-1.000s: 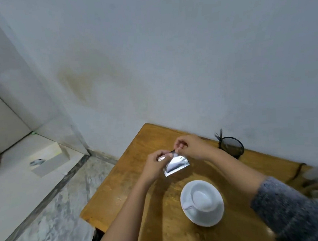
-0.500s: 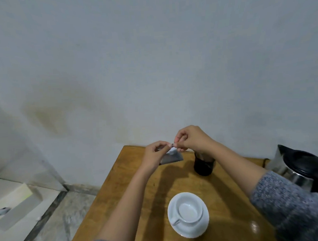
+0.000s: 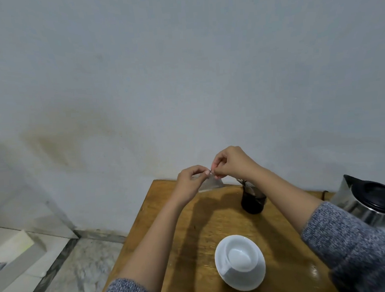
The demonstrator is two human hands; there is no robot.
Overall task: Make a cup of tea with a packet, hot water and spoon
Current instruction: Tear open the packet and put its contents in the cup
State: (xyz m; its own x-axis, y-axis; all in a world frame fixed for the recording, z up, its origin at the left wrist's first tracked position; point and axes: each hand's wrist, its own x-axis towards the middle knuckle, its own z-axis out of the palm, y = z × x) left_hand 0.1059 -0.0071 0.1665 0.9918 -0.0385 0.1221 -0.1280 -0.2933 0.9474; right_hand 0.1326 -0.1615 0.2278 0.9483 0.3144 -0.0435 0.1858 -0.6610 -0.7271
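Two hands meet over the far edge of the table (image 3: 188, 247) in the head view, both pinched on the top edge of the packet (image 3: 210, 183). The left hand (image 3: 190, 179) and right hand (image 3: 232, 162) grip side by side, fingertips almost touching, the foil hanging below them. Tearing likely means pulling them apart. The cup (image 3: 239, 259) waits nearer the person, well apart.

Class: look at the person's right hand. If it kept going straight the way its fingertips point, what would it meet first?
The right hand points leftward, so it would meet the left hand first; both already pinch the packet between them.
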